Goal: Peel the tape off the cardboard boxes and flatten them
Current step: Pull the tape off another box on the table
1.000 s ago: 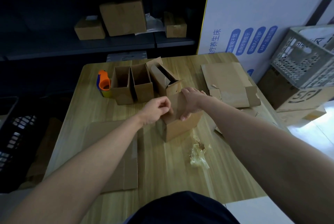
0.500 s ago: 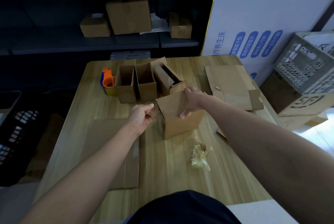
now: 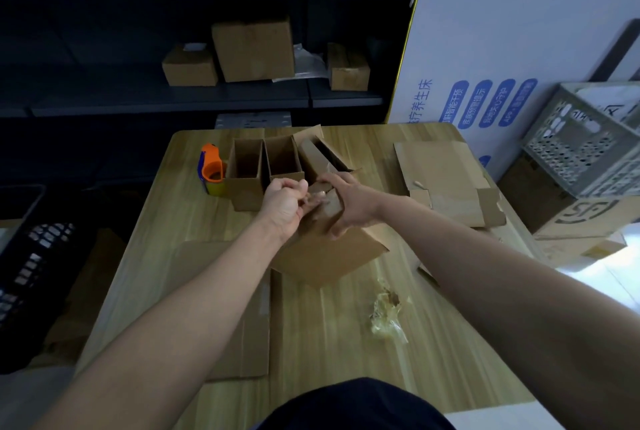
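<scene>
At frame centre, curled fingers of the left hand (image 3: 284,205) pinch what looks like a clear tape strip (image 3: 313,200), apparently to pull it free. The right hand (image 3: 353,202) grips the upper end of the tilted brown cardboard box (image 3: 329,254), bracing it on the pale wooden table (image 3: 332,336).

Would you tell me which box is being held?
The tilted box nearest the person: right hand grips it, left hand pinches its tape; the open boxes stand behind.
</scene>
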A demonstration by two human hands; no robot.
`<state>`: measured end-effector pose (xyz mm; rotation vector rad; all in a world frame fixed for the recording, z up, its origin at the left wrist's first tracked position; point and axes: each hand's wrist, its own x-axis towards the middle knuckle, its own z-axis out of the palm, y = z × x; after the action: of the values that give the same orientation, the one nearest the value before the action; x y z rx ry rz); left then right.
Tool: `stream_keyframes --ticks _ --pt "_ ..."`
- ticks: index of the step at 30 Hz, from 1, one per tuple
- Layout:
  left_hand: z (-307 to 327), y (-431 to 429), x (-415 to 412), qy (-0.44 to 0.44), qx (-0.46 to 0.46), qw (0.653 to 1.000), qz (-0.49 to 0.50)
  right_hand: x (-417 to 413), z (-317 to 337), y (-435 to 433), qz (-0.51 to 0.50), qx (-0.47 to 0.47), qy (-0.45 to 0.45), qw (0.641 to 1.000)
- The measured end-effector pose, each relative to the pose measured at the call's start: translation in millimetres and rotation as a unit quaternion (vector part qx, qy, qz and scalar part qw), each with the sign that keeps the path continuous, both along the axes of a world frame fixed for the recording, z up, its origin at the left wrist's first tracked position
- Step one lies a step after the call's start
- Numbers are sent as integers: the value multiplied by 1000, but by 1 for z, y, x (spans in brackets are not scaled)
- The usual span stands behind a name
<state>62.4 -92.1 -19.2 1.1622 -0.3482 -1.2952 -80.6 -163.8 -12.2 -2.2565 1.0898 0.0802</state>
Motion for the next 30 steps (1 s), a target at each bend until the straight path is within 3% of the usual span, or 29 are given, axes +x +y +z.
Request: stream_keyframes --ticks 2,5,9,12,19,21,26,30 --pt "-8 -2 4 -26 40 999 22 -9 -4 -1 -28 7 -32 999" --pt "-28 -4 22 -182 105 976 57 -31 -14 -7 -74 11 -42 996" --pt "-41 -3 26 -420 57 901 -92 -47 -32 -4 -69 -9 64 995" --pt "-43 -6 16 -536 59 825 -171 -33 -36 1 -55 -53 62 995" --pt "-49 -3 6 -662 55 727 -177 11 -33 4 67 -122 181 974" --pt "-53 0 10 -654 53 733 -178 18 -36 4 89 -109 202 969" --pt "-51 5 17 -595 40 790 -139 23 -42 2 103 -142 190 966" --pt "-40 10 52 -417 76 904 51 -7 -36 -14 60 -146 200 967"
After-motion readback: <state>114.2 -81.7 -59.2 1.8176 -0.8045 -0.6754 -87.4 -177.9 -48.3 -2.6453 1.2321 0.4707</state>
